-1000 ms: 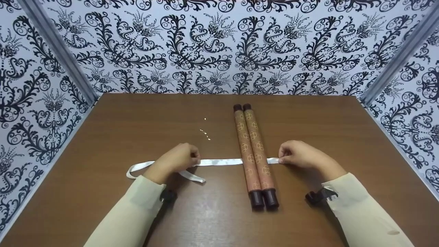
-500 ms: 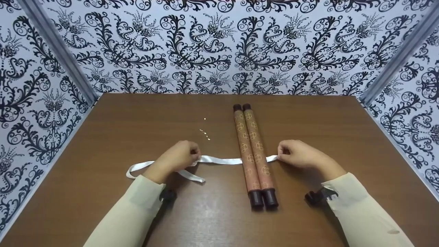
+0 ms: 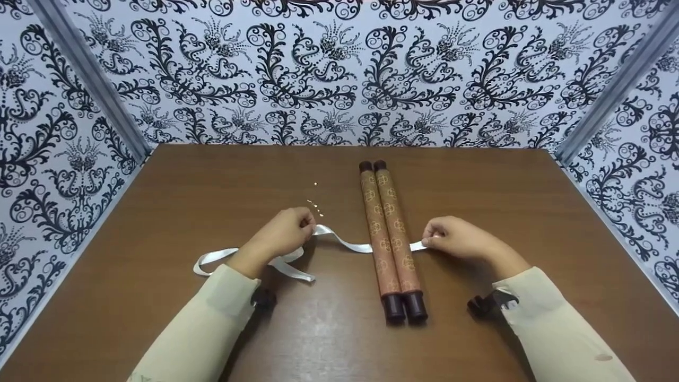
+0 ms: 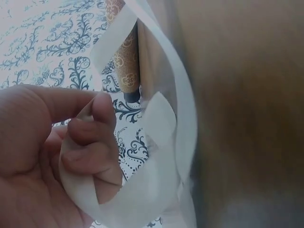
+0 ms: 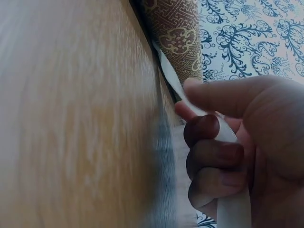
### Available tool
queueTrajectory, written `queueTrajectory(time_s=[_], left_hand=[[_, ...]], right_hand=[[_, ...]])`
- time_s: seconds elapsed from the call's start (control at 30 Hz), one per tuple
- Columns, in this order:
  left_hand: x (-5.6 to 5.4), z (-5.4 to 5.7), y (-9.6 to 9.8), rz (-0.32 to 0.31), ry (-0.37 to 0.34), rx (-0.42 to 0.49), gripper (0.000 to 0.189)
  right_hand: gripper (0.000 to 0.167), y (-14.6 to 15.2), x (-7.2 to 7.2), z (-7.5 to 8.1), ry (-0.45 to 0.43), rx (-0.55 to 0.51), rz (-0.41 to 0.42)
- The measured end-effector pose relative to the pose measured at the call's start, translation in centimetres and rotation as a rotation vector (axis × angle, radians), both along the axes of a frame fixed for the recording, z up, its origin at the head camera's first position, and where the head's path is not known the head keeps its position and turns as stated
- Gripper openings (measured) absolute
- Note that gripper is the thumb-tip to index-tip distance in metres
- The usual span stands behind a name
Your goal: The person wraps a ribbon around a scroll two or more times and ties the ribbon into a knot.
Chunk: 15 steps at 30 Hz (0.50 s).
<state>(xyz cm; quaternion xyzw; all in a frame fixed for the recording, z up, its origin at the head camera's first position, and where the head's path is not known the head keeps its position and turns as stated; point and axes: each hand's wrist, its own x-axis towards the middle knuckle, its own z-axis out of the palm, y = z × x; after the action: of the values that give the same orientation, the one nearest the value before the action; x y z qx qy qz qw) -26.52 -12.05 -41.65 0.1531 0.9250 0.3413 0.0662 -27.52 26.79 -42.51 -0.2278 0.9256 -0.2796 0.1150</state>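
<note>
Black-and-white scrollwork wallpaper (image 3: 339, 69) is rising behind a brown wood-grain worktop (image 3: 493, 180), where two slim, gold-patterned, reddish-brown rolls (image 3: 395, 228) with dark cylindrical end caps (image 3: 393, 310) are lying side by side, their long axes running away from the person and leaning slightly left at the far ends. Crossing them almost at a right angle, a narrow, glossy white ribbon (image 3: 360, 248) is passing beneath the pair and emerging on both sides. The right hand (image 3: 459, 239) is resting just beside the rolls, nearer to them than the left hand (image 3: 289, 229), which is hovering farther off on their other side. On that left side the ribbon is lifting off the worktop in a slack curve, while a shorter stretch is spanning the right; its loose tail is lying in a loop around the left wrist. The left fingers (image 4: 88, 159) are pinching the ribbon against the thumb, a band of it hanging past the curled knuckles. The right fingers (image 5: 209, 156) are curling tightly round the other end, leaving a strip dangling below the fist.
</note>
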Motion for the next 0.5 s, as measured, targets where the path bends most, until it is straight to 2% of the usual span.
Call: queueTrajectory(time_s=[0.2,0.5], left_hand=[[-0.9,0.2,0.8,0.031,0.031,0.012,0.01],[-2.3,0.2,2.0,0.042,0.067,0.014,0.012]], right_hand=[[0.013,0.0,-0.6,-0.3,0.092,-0.009,-0.04],[0.013,0.9,-1.6,-0.7,0.096,-0.053,-0.142]])
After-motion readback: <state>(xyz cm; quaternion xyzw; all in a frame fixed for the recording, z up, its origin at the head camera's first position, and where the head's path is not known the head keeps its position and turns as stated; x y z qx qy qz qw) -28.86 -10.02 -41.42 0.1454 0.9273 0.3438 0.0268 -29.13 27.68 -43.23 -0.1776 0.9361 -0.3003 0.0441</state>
